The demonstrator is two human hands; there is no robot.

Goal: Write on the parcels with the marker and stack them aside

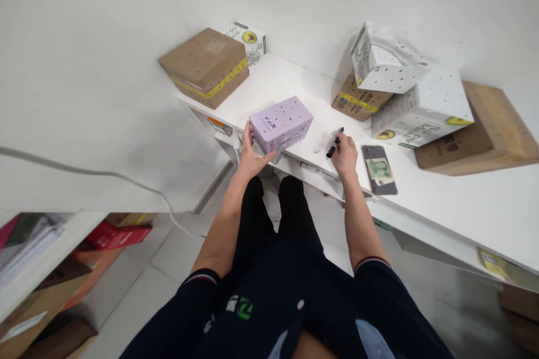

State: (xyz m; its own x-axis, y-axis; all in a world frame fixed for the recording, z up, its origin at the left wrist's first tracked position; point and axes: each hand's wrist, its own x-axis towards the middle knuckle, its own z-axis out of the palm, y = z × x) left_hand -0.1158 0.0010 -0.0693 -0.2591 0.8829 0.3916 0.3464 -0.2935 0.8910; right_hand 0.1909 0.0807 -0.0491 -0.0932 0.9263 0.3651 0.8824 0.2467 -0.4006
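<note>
A small lilac box (283,122) with dark dots sits on the white desk in front of me. My left hand (251,154) grips its near left end, fingers along the left side and thumb at the front lower edge. To the right, my right hand (346,154) is closed around a black marker (334,145), which slants over the desk top. A phone (379,169) lies just right of that hand, with a green banknote showing on its back.
A brown carton (206,64) with yellow tape stands at the desk's left end, with a white avocado-print box (248,39) behind it. At right, white boxes (423,106) and brown cartons (480,129) are piled. A grey cable (96,171) runs along the left.
</note>
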